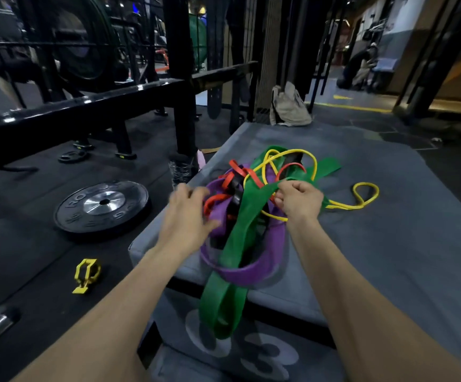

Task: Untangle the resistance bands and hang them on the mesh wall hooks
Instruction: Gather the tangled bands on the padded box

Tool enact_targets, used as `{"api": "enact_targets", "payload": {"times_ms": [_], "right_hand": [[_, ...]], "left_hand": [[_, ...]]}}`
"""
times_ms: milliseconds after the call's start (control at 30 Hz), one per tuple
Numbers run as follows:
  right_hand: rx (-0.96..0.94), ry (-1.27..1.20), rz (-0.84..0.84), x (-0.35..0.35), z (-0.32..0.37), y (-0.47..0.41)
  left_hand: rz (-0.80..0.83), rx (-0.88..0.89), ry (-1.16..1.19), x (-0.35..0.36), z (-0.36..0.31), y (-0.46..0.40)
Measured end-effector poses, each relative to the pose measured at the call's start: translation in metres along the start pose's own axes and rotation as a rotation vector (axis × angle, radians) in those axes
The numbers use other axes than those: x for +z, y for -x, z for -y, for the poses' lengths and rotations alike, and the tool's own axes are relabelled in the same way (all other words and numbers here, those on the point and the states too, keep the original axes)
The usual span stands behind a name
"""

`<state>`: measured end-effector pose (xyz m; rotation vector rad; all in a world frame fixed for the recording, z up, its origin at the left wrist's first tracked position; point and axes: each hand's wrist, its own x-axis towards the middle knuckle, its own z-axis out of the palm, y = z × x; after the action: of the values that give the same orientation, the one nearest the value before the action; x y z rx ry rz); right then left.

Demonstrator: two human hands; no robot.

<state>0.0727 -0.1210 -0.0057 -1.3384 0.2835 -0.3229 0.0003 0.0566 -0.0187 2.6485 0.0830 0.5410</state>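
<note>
Resistance bands: green band (235, 244), purple band (251, 268), red band (240, 172) and thin yellow band (361, 197), all smooth matt rubber. Grey padded box (389, 244): matt vinyl-like cover, faintly creased. Left floor: weight plate (101, 206), matt black rubber with glossy metal hub; yellow collar (86, 274), shiny plastic; rack beam (80, 111), glossy black-painted metal.
</note>
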Motion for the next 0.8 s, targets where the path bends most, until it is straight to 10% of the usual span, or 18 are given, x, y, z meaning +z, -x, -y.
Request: {"api": "enact_targets", "payload": {"times_ms": [200,300,433,567,800], "right_hand": [[-0.008,-0.032,0.047,-0.005,0.003,0.002],[0.038,-0.08,0.211,-0.011,0.002,0.006],[-0.027,0.231,0.535,-0.018,0.0,0.017],[-0.182,0.399,0.77,-0.027,0.002,0.026],[-0.326,0.616,0.591,-0.032,-0.009,0.009]], "left_hand": [[0.553,-0.021,-0.122,0.02,-0.026,0.009],[0.508,-0.052,-0.086,0.018,-0.028,0.004],[0.238,-0.275,0.746,0.013,-0.029,-0.014],[0.043,-0.299,1.101,0.007,-0.047,-0.027],[0.05,-0.084,0.962,0.021,-0.064,-0.022]]}}
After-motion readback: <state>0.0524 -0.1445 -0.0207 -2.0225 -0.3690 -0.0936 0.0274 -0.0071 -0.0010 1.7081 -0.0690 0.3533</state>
